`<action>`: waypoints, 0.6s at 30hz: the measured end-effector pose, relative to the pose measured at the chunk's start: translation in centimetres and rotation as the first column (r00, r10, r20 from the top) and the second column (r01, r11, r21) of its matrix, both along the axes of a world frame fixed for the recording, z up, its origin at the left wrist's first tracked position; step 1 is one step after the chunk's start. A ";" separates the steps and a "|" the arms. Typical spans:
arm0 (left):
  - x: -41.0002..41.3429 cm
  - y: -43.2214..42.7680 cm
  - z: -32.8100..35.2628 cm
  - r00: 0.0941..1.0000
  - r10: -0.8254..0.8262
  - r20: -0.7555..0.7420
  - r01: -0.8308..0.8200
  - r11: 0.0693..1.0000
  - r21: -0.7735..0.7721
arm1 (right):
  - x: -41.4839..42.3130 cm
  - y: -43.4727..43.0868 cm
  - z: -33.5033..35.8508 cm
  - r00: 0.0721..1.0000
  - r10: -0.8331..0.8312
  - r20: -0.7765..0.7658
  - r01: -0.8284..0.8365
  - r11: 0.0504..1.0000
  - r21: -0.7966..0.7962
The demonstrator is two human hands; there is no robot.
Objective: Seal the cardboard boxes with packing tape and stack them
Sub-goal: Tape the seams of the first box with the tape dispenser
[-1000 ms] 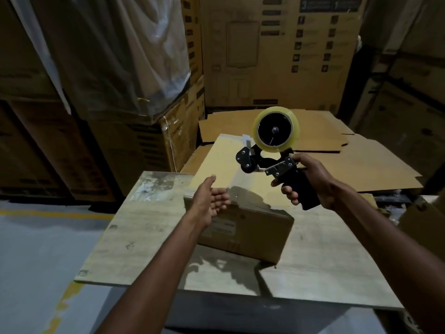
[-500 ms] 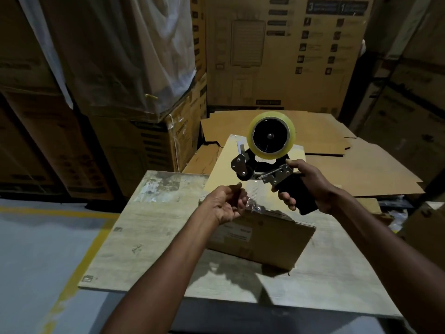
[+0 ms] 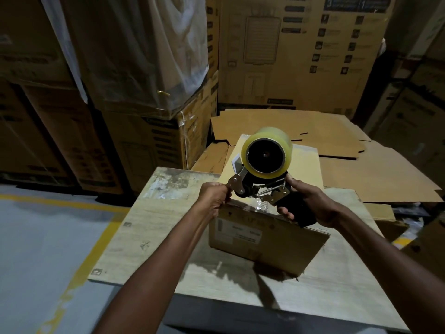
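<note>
A small brown cardboard box (image 3: 277, 239) with a white label stands on the wooden table (image 3: 134, 237). Just above its top edge I hold a tape dispenser (image 3: 262, 174) carrying a roll of clear yellowish tape. My right hand (image 3: 310, 201) grips the dispenser's black handle. My left hand (image 3: 213, 197) is curled at the dispenser's front end and pinches the loose end of the tape at the box's upper left edge. A crinkled bit of clear tape lies on the box top between my hands.
Flattened cardboard sheets (image 3: 337, 150) are piled behind the table. Tall printed cartons (image 3: 301, 51) and a plastic-wrapped stack (image 3: 134, 56) wall in the back and left. A grey floor with a yellow line (image 3: 79, 259) lies to the left.
My left hand went from open beside the box to curled at the dispenser's front, pinching the tape end. The dispenser came down closer to the box top.
</note>
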State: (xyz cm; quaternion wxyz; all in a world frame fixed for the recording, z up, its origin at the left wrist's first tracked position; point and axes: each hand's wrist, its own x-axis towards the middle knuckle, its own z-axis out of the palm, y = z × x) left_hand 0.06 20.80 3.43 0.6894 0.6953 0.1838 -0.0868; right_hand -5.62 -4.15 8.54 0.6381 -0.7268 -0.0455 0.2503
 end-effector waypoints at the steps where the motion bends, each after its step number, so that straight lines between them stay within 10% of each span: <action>1: 0.4 0.6 -0.3 1.000 0.023 0.001 -0.023 1.000 0.006 | -0.1 0.1 -0.1 1.000 -0.003 -0.002 0.003 1.000 0.003; 18: 3.2 7.9 -5.6 0.982 -0.140 0.124 0.115 0.975 0.191 | -0.6 0.5 -1.4 0.998 -0.061 0.020 0.064 0.970 -0.235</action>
